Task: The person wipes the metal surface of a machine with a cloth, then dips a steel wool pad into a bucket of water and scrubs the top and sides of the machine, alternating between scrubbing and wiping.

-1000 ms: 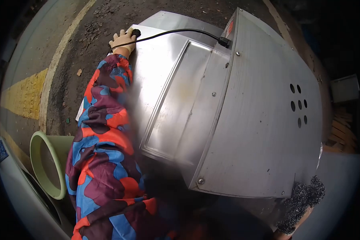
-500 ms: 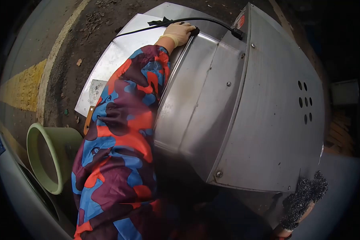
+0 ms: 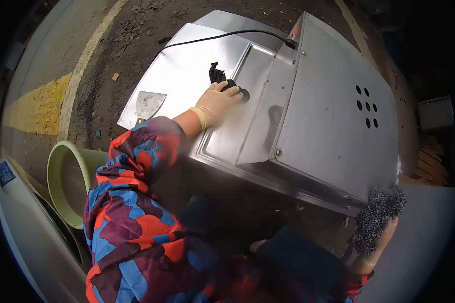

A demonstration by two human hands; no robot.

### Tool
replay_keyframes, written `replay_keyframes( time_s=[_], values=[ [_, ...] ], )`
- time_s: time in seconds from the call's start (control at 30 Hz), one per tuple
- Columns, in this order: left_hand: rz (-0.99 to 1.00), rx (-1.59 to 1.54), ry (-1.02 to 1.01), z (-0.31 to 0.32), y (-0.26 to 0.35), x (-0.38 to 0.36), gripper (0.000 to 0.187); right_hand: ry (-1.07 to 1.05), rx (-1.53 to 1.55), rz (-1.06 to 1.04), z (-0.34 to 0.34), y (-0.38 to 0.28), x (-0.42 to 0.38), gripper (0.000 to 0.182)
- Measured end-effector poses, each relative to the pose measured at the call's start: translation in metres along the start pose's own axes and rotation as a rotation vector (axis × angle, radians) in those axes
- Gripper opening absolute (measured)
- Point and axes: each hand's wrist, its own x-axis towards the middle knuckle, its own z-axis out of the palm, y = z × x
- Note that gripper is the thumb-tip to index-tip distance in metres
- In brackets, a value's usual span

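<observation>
My left hand (image 3: pixel 216 105), in a thin pale glove, presses a crumpled black cloth (image 3: pixel 231 87) onto the flat metal top of a stainless steel appliance (image 3: pixel 333 116). Its fingers are bent over the cloth, close to the raised rim of a shallow recess. At the lower right, my right hand (image 3: pixel 381 242) grips a dark, speckled, fuzzy pad (image 3: pixel 379 214) that looks like steel wool. This pad is at the lower corner of the appliance's housing and covers most of the fingers. A black power cord (image 3: pixel 227 34) runs across the back of the metal top.
A scraper (image 3: pixel 150 104) with a wide metal blade lies on the left of the metal top. A pale green bucket (image 3: pixel 65 187) stands at the left, beside a grey tub (image 3: pixel 30 242). Yellow paint (image 3: pixel 35 106) marks the ground beyond.
My left hand has drawn the black cloth from the far edge toward me. My right hand and the fuzzy pad have shifted slightly up. The view has tilted, uncovering the scraper's blade.
</observation>
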Motion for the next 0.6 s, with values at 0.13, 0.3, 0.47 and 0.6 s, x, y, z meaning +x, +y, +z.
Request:
replay_keyframes(
  time_s=[0.13,0.3,0.47,0.6],
  values=[
    [0.140,-0.149,0.094,-0.009,0.048,-0.082,0.042,-0.062,0.026,-0.015,0.015,-0.003,-0.003,0.035],
    [0.255,-0.286,-0.010,-0.016,0.057,-0.140,0.051,-0.063,-0.081,-0.075,0.013,0.000,0.001,0.029],
    [0.178,-0.483,0.133,-0.048,0.029,-0.070,0.036,-0.092,0.008,-0.054,0.017,-0.002,0.000,0.030],
    [0.001,-0.281,0.094,-0.001,-0.013,0.034,0.040,0.010,-0.156,-0.081,0.017,0.005,0.003,0.034]
  ],
)
